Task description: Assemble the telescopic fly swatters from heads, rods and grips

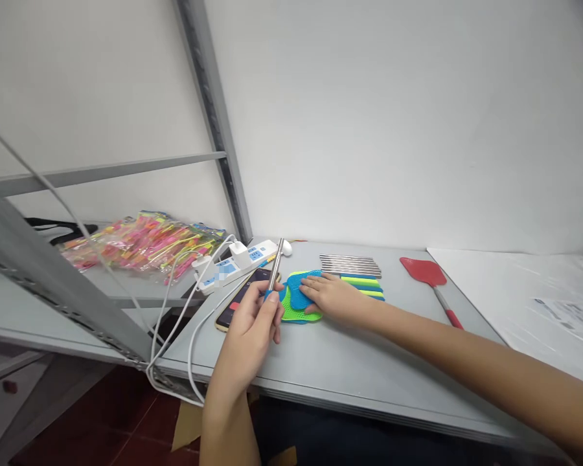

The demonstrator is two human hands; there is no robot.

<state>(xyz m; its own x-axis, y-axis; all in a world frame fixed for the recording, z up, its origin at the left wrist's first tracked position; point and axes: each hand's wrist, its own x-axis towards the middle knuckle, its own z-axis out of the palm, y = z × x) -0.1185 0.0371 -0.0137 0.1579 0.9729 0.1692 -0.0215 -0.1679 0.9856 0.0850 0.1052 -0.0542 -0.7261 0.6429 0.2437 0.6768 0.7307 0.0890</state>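
My left hand (250, 317) is closed around a metal rod with a blue handle (275, 265), which points up and away from me. My right hand (331, 296) lies over a blue mesh fly swatter head (297, 288), its fingers stretched across the mesh and the thumb near its lower edge. Under that piece is a green mesh swatter head (298, 315), with more blue showing below. Beyond my right hand, several metal rods (350, 266) lie side by side. Blue and yellow-green handles (362, 282) form a row, partly covered by my wrist.
A phone (230, 304) lies left of my left hand, near a power strip (233, 266) with white cables. At right are a red fly swatter (425, 270) and a white wrapped board (529, 285). Bagged colourful items (146, 246) sit beyond the metal shelf post (218, 123).
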